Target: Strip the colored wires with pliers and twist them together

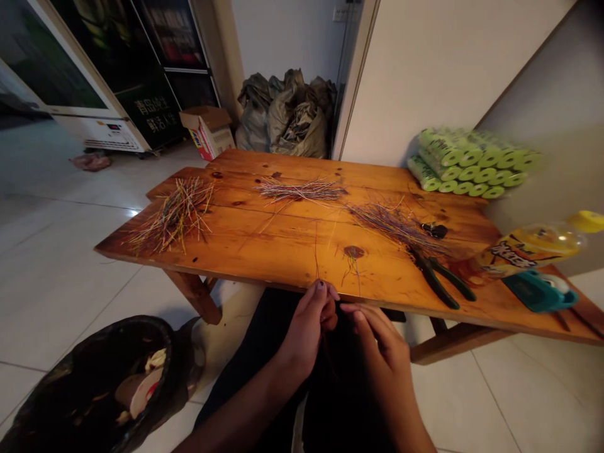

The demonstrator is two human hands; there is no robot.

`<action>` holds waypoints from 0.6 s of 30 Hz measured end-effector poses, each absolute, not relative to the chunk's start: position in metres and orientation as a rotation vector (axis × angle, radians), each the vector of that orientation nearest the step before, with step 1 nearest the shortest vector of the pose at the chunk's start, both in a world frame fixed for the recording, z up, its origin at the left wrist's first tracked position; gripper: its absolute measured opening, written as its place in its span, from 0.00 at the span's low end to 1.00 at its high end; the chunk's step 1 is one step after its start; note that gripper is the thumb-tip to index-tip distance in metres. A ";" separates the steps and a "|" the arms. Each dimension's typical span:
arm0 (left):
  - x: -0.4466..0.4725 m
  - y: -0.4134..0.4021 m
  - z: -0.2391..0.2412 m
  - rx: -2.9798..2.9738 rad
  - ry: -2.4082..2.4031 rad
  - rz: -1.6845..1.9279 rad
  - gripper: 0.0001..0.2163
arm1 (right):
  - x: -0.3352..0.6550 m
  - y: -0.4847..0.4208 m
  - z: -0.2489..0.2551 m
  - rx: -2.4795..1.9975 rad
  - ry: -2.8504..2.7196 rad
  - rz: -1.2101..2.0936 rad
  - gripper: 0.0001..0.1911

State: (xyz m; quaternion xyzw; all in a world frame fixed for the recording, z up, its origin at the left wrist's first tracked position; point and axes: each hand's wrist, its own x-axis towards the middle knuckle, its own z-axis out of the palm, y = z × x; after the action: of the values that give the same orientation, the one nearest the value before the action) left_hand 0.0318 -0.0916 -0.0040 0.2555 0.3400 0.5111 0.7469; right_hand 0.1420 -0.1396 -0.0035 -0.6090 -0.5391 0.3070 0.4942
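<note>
My left hand (pixel 309 324) is closed in a pinch at the table's front edge, above my lap. A thin reddish wire (pixel 316 251) rises from between its thumb and finger. Just beside it, my right hand (pixel 380 336) has its fingertips pressed together; whether they grip a wire end is too small to make out. A few short loose wires (pixel 352 267) lie on the wood ahead of my hands. Three heaps of thin coloured wires are on the table: a left pile (pixel 174 217), a middle bundle (pixel 302 190) and a right pile (pixel 391 223).
On the wooden table (pixel 264 236), dark-handled pliers (pixel 441 280), a drink bottle (pixel 528 251), a teal tape dispenser (pixel 538 292) and green-wrapped rolls (pixel 467 163) are to the right. A lined bin (pixel 155 327) stands at lower left. Sacks (pixel 292 116) and a carton (pixel 210 132) are behind the table.
</note>
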 end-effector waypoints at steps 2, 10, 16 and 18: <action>0.030 -0.092 -0.005 0.595 0.766 1.130 0.15 | 0.149 -0.136 -0.002 -1.489 -1.297 0.726 0.12; 0.027 -0.089 -0.008 0.667 0.812 1.172 0.16 | 0.177 -0.133 0.002 -1.518 -1.101 0.884 0.14; 0.032 -0.093 -0.013 0.681 0.838 1.118 0.16 | 0.140 -0.113 0.014 -1.314 -0.957 1.157 0.09; 0.032 -0.093 -0.015 0.664 0.831 1.122 0.15 | 0.132 -0.105 0.015 -1.362 -1.039 1.069 0.10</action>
State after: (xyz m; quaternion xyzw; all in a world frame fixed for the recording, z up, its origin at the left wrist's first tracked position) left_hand 0.0316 -0.0932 -0.0146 0.2999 0.3753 0.5067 0.7159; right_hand 0.1320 -0.1048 0.0147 -0.5709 -0.4357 0.4483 0.5322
